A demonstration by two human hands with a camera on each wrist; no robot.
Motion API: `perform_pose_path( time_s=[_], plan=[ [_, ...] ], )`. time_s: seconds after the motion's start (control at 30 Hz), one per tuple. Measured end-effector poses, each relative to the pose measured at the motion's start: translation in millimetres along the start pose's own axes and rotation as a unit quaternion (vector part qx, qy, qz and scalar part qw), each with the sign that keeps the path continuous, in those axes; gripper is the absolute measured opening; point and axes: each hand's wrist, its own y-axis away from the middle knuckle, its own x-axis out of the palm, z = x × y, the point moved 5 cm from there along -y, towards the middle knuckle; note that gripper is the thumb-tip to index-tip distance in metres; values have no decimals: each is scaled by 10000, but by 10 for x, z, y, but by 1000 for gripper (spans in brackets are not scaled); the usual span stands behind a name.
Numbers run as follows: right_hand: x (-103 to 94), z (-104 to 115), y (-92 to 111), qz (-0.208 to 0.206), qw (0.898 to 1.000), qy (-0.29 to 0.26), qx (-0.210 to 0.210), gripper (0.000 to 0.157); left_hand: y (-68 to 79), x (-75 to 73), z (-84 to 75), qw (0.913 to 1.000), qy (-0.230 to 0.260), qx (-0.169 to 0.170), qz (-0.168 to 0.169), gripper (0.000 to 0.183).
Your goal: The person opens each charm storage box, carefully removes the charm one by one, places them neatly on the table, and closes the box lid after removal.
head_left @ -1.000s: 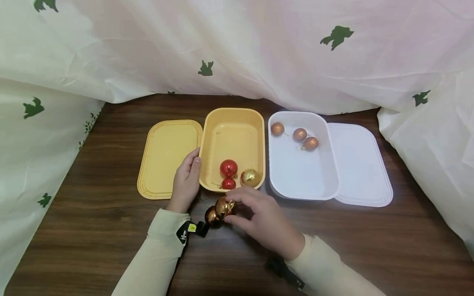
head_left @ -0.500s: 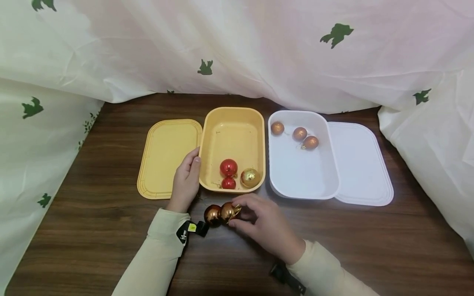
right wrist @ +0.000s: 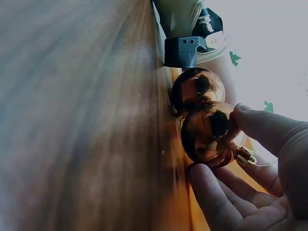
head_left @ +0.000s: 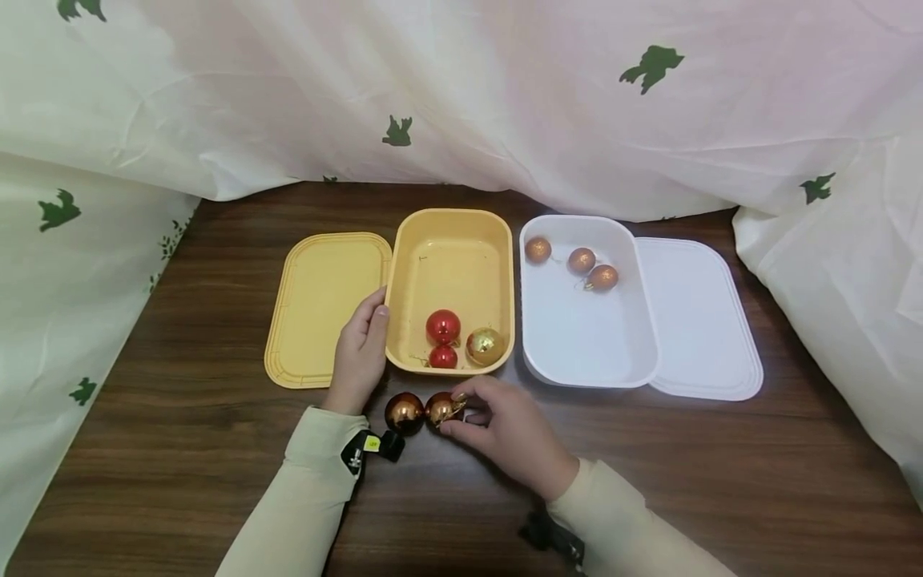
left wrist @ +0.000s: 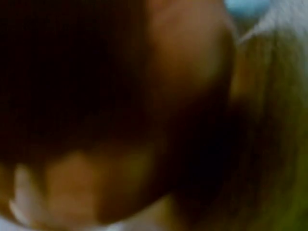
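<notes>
My right hand (head_left: 515,433) pinches a shiny copper Christmas ball ornament (right wrist: 204,137) between thumb and fingers, in front of the yellow box (head_left: 454,272). The ball's gold cap (right wrist: 246,155) faces into the hand. Close on its left, a second copper ball (head_left: 405,413) sits on the table. My left hand (head_left: 360,353) rests against the left side of the yellow box, its fingertips partly hidden by the wall. Inside this box, two red balls (head_left: 443,327) and a gold ball (head_left: 485,346) lie at the near end. The left wrist view is dark and blurred.
A white box (head_left: 587,344) with three glittery orange balls (head_left: 581,260) stands to the right. Its white lid (head_left: 703,320) lies beyond it. The yellow lid (head_left: 324,304) lies left of the yellow box. A white curtain (head_left: 469,96) encloses the wooden table (head_left: 180,417).
The held ball has come down from overlapping the second copper ball to beside it on the right. The second ball has shifted slightly left. My left hand has stayed in place.
</notes>
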Motion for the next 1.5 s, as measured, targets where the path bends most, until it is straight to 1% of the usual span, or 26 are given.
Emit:
perform_pose_path(
  time_s=[0.1,0.23,0.3,0.53,0.77,0.93,1.07,1.17,1.37,1.5],
  plan=[
    [21,-16,-26,-27,9999,163,29,32,4,-7,4,10000,-17,-30,-2,43],
    [40,0,-57,-133,9982,577,-86,32,8,-11,-4,10000,-5,-53,1,43],
    [48,13,-72,-142,9975,692,-92,33,11,-12,-9,10000,-3,-70,6,44],
    [59,34,-93,-93,9970,766,-61,36,6,-7,-7,10000,22,-60,32,44],
    [25,71,-74,-72,9951,980,-134,46,0,-10,-3,10000,11,-83,24,44],
    [-4,106,-66,34,9957,921,-97,45,0,-7,-9,9999,34,-119,29,44],
    [-27,150,-58,53,9964,823,-212,44,0,-4,-15,9999,33,-98,49,44],
    [-48,182,-49,26,9961,812,-335,43,-5,-5,-10,9999,2,-95,37,45],
    [-95,246,-33,-26,9955,834,-439,41,-5,-5,-18,10000,-8,-81,41,44],
    [-129,274,-19,-118,9960,717,-519,41,-2,-3,-16,9999,15,-121,43,44]
  ],
)
